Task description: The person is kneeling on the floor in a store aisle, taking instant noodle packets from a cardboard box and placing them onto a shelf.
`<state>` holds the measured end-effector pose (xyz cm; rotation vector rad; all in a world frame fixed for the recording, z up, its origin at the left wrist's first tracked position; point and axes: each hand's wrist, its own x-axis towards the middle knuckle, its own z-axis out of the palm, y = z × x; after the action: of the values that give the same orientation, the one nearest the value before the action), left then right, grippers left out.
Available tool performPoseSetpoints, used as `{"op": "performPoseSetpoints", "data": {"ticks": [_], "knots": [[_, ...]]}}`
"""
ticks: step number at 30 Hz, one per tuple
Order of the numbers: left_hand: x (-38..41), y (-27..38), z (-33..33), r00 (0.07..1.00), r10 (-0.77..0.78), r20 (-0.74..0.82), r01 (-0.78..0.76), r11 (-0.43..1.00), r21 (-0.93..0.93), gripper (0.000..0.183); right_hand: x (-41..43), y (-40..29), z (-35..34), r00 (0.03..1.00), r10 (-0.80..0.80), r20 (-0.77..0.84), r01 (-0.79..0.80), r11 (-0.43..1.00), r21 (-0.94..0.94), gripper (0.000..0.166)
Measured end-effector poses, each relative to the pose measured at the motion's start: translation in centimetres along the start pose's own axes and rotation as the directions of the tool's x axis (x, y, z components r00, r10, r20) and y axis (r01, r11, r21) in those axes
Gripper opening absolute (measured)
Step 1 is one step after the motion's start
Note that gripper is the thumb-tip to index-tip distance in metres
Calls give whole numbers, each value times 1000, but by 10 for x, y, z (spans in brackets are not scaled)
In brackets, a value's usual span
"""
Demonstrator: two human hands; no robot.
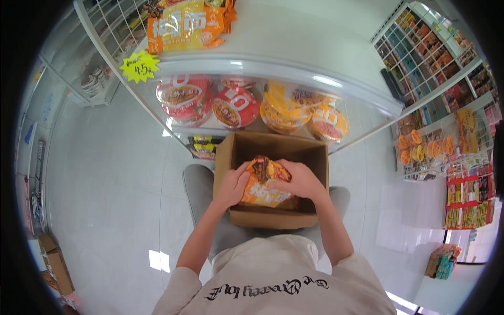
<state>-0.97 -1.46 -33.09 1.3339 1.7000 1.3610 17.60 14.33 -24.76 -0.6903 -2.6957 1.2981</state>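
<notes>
Both my hands grip an orange packet of instant noodles (267,189) over an open cardboard box (273,220). My left hand (232,187) holds the packet's left side, and my right hand (303,181) holds its right side with the thumb across the front. The box stands between my knees; how much lies under the packet is hidden. Similar orange packets (185,27) sit at the left of the white upper shelf (283,31).
Red noodle bowls (236,108) and yellow noodle bowls (287,106) stand on the lower shelf behind the box. A yellow price tag (140,67) hangs at the shelf's left corner. A stocked wire rack (429,153) is at the right, cardboard boxes (57,264) at lower left.
</notes>
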Motion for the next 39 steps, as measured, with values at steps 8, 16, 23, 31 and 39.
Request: {"op": "performPoseSetpoints", "data": {"ticks": [8,16,23,31,39], "knots": [[5,8,2,981,97,-171,-157,909,-386,41,-2,-71,-68,943,-288,-167,191,880,-435,60],[2,11,4,999,-36,29,45,909,-415,30,67,-143,-216,729,-494,-473,183,807,-561,55],[4,17,0,998,-61,14,63,947,-314,24,190,-136,-288,807,-360,-468,-75,723,-686,73],[3,16,2,995,-94,28,98,955,-282,21,288,-120,-290,831,-351,-431,-82,689,-720,71],[10,19,7,991,-134,-12,125,954,-271,17,358,-100,-303,620,-698,-359,-121,367,-922,56]]}}
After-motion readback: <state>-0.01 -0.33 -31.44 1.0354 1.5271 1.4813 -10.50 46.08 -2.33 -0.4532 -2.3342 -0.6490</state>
